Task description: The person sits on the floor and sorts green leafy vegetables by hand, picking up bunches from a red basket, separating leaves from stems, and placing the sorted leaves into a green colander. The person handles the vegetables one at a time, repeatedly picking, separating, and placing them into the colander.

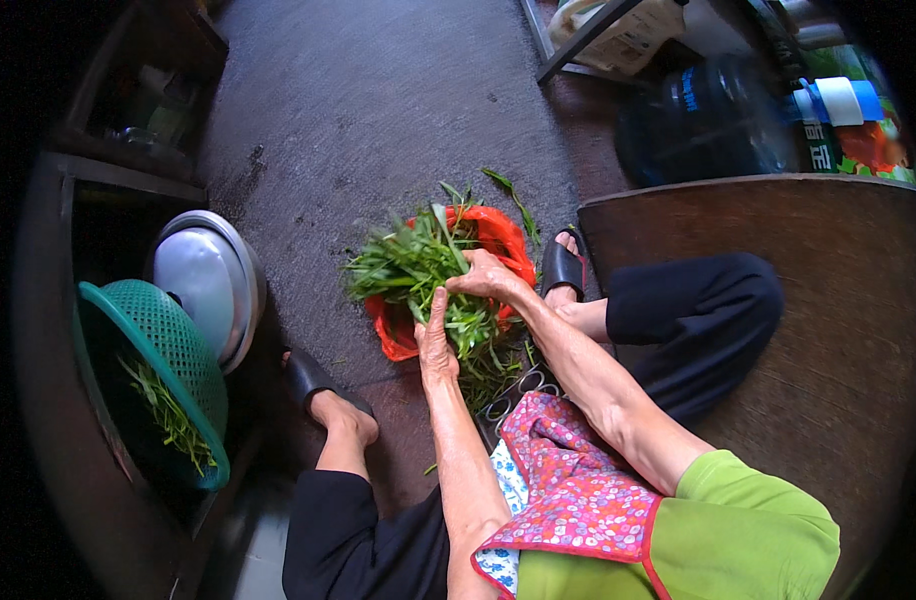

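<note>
A large bunch of leafy green vegetables (413,262) lies over a red plastic bag (503,232) on the floor between my feet. My left hand (437,341) is upright against the near side of the bunch, thumb and fingers around some stems. From the right, my right hand (488,277) grips leaves at the top of the bunch, its fingertips close to my left hand. The leaves partly hide the fingers of both hands. Loose trimmed greens (491,375) lie just below the bag, beside metal rings (533,381) near my apron.
At the left, a green plastic colander (157,352) holding some greens (165,412) leans by a round metal basin (202,277). A wooden board or panel (818,315) spans the right side. Beyond it lies a large water bottle (713,120). A stray green sprig (514,199) is on the floor.
</note>
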{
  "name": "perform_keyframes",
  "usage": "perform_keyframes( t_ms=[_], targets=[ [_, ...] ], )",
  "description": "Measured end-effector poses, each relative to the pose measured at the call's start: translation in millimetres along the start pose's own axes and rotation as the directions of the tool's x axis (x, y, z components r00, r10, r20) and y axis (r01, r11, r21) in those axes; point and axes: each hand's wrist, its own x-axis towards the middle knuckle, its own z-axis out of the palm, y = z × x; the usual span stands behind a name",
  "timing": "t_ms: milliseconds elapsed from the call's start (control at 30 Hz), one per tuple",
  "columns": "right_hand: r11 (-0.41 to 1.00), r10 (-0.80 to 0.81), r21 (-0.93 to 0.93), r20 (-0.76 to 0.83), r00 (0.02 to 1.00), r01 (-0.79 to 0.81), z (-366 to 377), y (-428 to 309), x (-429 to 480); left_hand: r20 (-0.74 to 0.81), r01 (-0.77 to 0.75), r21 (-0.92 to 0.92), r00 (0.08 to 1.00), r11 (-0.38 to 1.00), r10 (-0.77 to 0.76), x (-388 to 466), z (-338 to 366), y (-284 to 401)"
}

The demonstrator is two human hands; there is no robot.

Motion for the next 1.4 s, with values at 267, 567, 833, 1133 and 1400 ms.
perform_keyframes(
  t_ms=[267,567,833,1133,1400],
  targets=[
    [0.825,-0.459,-0.538,-0.461,0.760,0.172,5.2,-56.0,-96.1,0.370,0.146,-0.280,0.929,0.949,-0.034,-0.7,14.0,4.3],
    [0.863,-0.384,-0.462,-0.342,0.857,0.203,33.5,-6.5,-82.7,-0.164,0.001,0.615,0.978,0.789,0.126,18.1,-26.2,-7.9],
    [0.907,-0.419,-0.205,-0.548,0.724,0.369,4.9,-10.5,-90.0,-0.007,-0.300,0.825,0.842,0.480,0.539,-13.8,-3.2,25.7],
    [0.639,-0.292,0.727,-0.073,0.954,0.252,-8.6,-7.2,-109.5,0.029,-0.054,0.314,0.998,0.948,0.047,-51.5,21.2,40.3],
    [0.911,-0.398,-0.174,-0.131,0.908,0.374,-5.9,17.2,-106.9,0.032,-0.233,0.006,0.972,0.972,0.233,-72.8,13.0,66.0]
  ],
)
